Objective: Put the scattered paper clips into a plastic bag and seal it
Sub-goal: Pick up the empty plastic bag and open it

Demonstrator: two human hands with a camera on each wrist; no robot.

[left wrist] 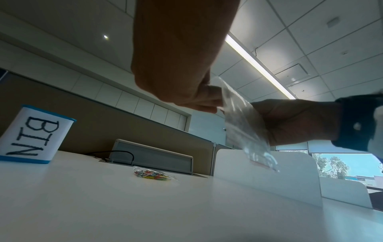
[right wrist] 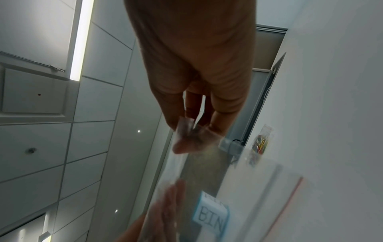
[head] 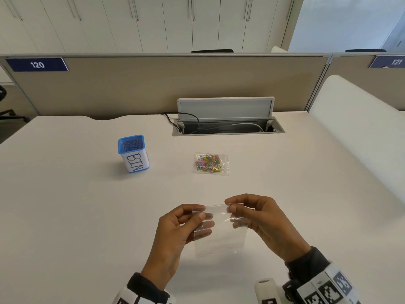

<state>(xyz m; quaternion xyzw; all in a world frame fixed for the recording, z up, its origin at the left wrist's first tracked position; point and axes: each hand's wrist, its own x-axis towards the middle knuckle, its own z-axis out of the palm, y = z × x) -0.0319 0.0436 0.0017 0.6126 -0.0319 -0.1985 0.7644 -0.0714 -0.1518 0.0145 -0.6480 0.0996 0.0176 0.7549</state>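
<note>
An empty clear plastic bag [head: 219, 229] hangs above the white desk between both hands. My left hand [head: 186, 224] pinches its upper left corner, with the other fingers behind the film. My right hand [head: 252, 216] pinches the upper right edge between thumb and forefinger. The same clear plastic bag [left wrist: 242, 124] shows in the left wrist view, held at its top, and again as the clear plastic bag [right wrist: 217, 188] in the right wrist view. Farther back on the desk lies a second clear bag of coloured paper clips [head: 211, 163], also visible as the bag of paper clips [left wrist: 154, 174].
A blue mesh cup labelled BIN [head: 133, 153] stands at the left middle of the desk [head: 65, 194]. An open cable hatch [head: 228, 126] with black wires sits at the back. A white divider [head: 355, 128] borders the right side. A white roll [head: 266, 288] lies near my right wrist.
</note>
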